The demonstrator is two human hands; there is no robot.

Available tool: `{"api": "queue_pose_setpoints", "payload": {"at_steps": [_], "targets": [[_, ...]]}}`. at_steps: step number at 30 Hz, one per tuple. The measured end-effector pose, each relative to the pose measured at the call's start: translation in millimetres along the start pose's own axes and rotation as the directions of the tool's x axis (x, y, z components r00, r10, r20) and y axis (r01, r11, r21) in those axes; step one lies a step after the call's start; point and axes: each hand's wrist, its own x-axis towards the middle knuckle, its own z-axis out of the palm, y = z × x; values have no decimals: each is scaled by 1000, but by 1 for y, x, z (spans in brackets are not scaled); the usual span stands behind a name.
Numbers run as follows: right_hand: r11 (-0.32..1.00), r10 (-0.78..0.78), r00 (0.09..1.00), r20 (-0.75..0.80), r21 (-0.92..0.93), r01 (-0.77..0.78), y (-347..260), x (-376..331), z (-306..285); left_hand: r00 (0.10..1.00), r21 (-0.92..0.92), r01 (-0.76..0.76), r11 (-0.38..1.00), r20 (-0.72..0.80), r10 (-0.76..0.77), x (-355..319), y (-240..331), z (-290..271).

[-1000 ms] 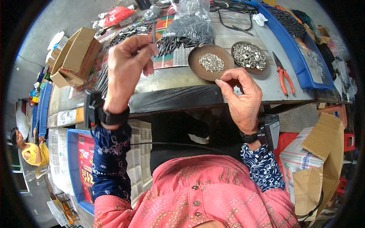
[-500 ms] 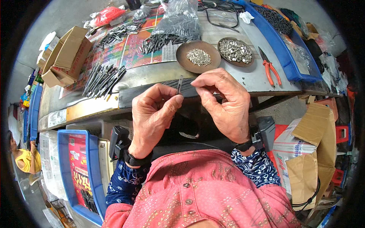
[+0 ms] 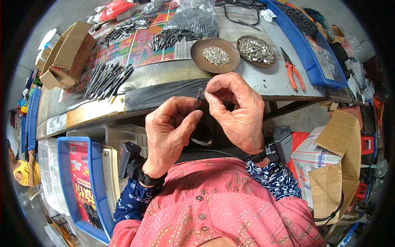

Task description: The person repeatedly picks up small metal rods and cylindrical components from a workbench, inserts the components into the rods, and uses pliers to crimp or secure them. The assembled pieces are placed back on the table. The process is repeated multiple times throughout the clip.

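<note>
Between thumb and forefinger, my left hand (image 3: 170, 129) grips a slim dark rod-like piece (image 3: 198, 99) held roughly upright. My right hand (image 3: 238, 111) is closed in a pinch at the upper end of that piece; whatever its fingertips hold is too small to make out. Both hands are just in front of the table edge. Beyond them on the table stands a brown round dish (image 3: 196, 57) with small silvery pins (image 3: 216, 55). Beside it, another dish (image 3: 256, 64) holds small round metal parts (image 3: 255, 50). A bundle of similar black pieces (image 3: 108, 81) lies to the left.
Red-handled pliers (image 3: 295, 77) lie right of the dishes, near a long blue tray (image 3: 314, 68). A cardboard box (image 3: 70, 53) stands at the left, more black pieces (image 3: 175, 39) farther back. A blue crate (image 3: 95, 181) and an opened carton (image 3: 329, 173) flank me below.
My right hand has come left and slightly down, so its fingertips now meet the top of the dark piece. My left hand has shifted slightly down and right with it.
</note>
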Motion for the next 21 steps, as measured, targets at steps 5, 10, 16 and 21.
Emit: {"api": "queue_pose_setpoints", "payload": {"at_steps": [5,10,16,21], "targets": [[1000,-1,1000,4,4,1,1,0,1,1000,36,-11,999,-10,11,0,0,1],[1000,-9,1000,-1,4,9,2,0,2,994,175,-65,983,-73,79,-3,-4,0],[994,-89,996,2,-70,89,4,-1,2,885,574,-349,741,-58,462,1,-18,2],[992,-100,995,-13,-79,99,6,-2,3,864,668,-348,658,-44,501,1,-21,4]]}}
